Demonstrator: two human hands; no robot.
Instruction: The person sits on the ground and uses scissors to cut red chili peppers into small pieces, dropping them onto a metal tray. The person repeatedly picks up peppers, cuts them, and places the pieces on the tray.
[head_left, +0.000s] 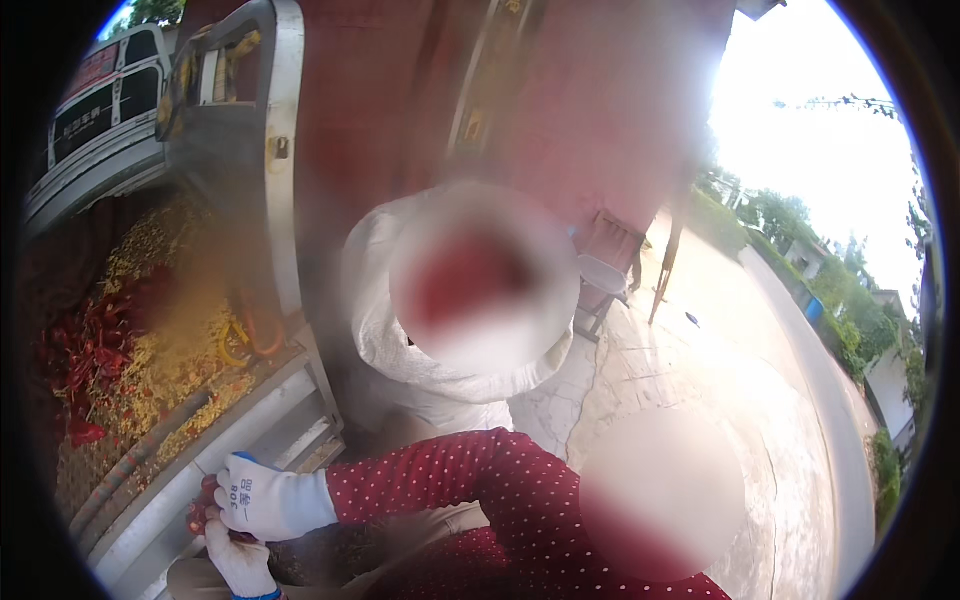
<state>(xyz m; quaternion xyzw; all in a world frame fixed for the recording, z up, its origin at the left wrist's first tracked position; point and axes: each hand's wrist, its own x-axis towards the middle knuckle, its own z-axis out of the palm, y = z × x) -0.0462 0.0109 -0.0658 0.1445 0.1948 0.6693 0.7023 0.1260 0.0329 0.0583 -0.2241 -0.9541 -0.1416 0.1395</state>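
Observation:
Both my hands wear white work gloves and are together at the lower left, over the metal side rail of a cargo bed (154, 525). My right hand (251, 499), in a polka-dotted red sleeve, has its fingers closed around dark red dried peppers (199, 510). My left hand (236, 555), its glove cuffed in blue, grips the same small bunch from below. The fingertips are partly hidden. Beyond the rail, more red peppers (105, 352) lie among yellow seeds (157, 375) in the bed.
A large white woven sack (382, 352) stands open above my right arm, its contents blurred. A striped pole or hose (139, 457) lies along the bed. A metal post (285, 172) rises at the bed's corner; a chair (604, 255) stands near the red wall (600, 97).

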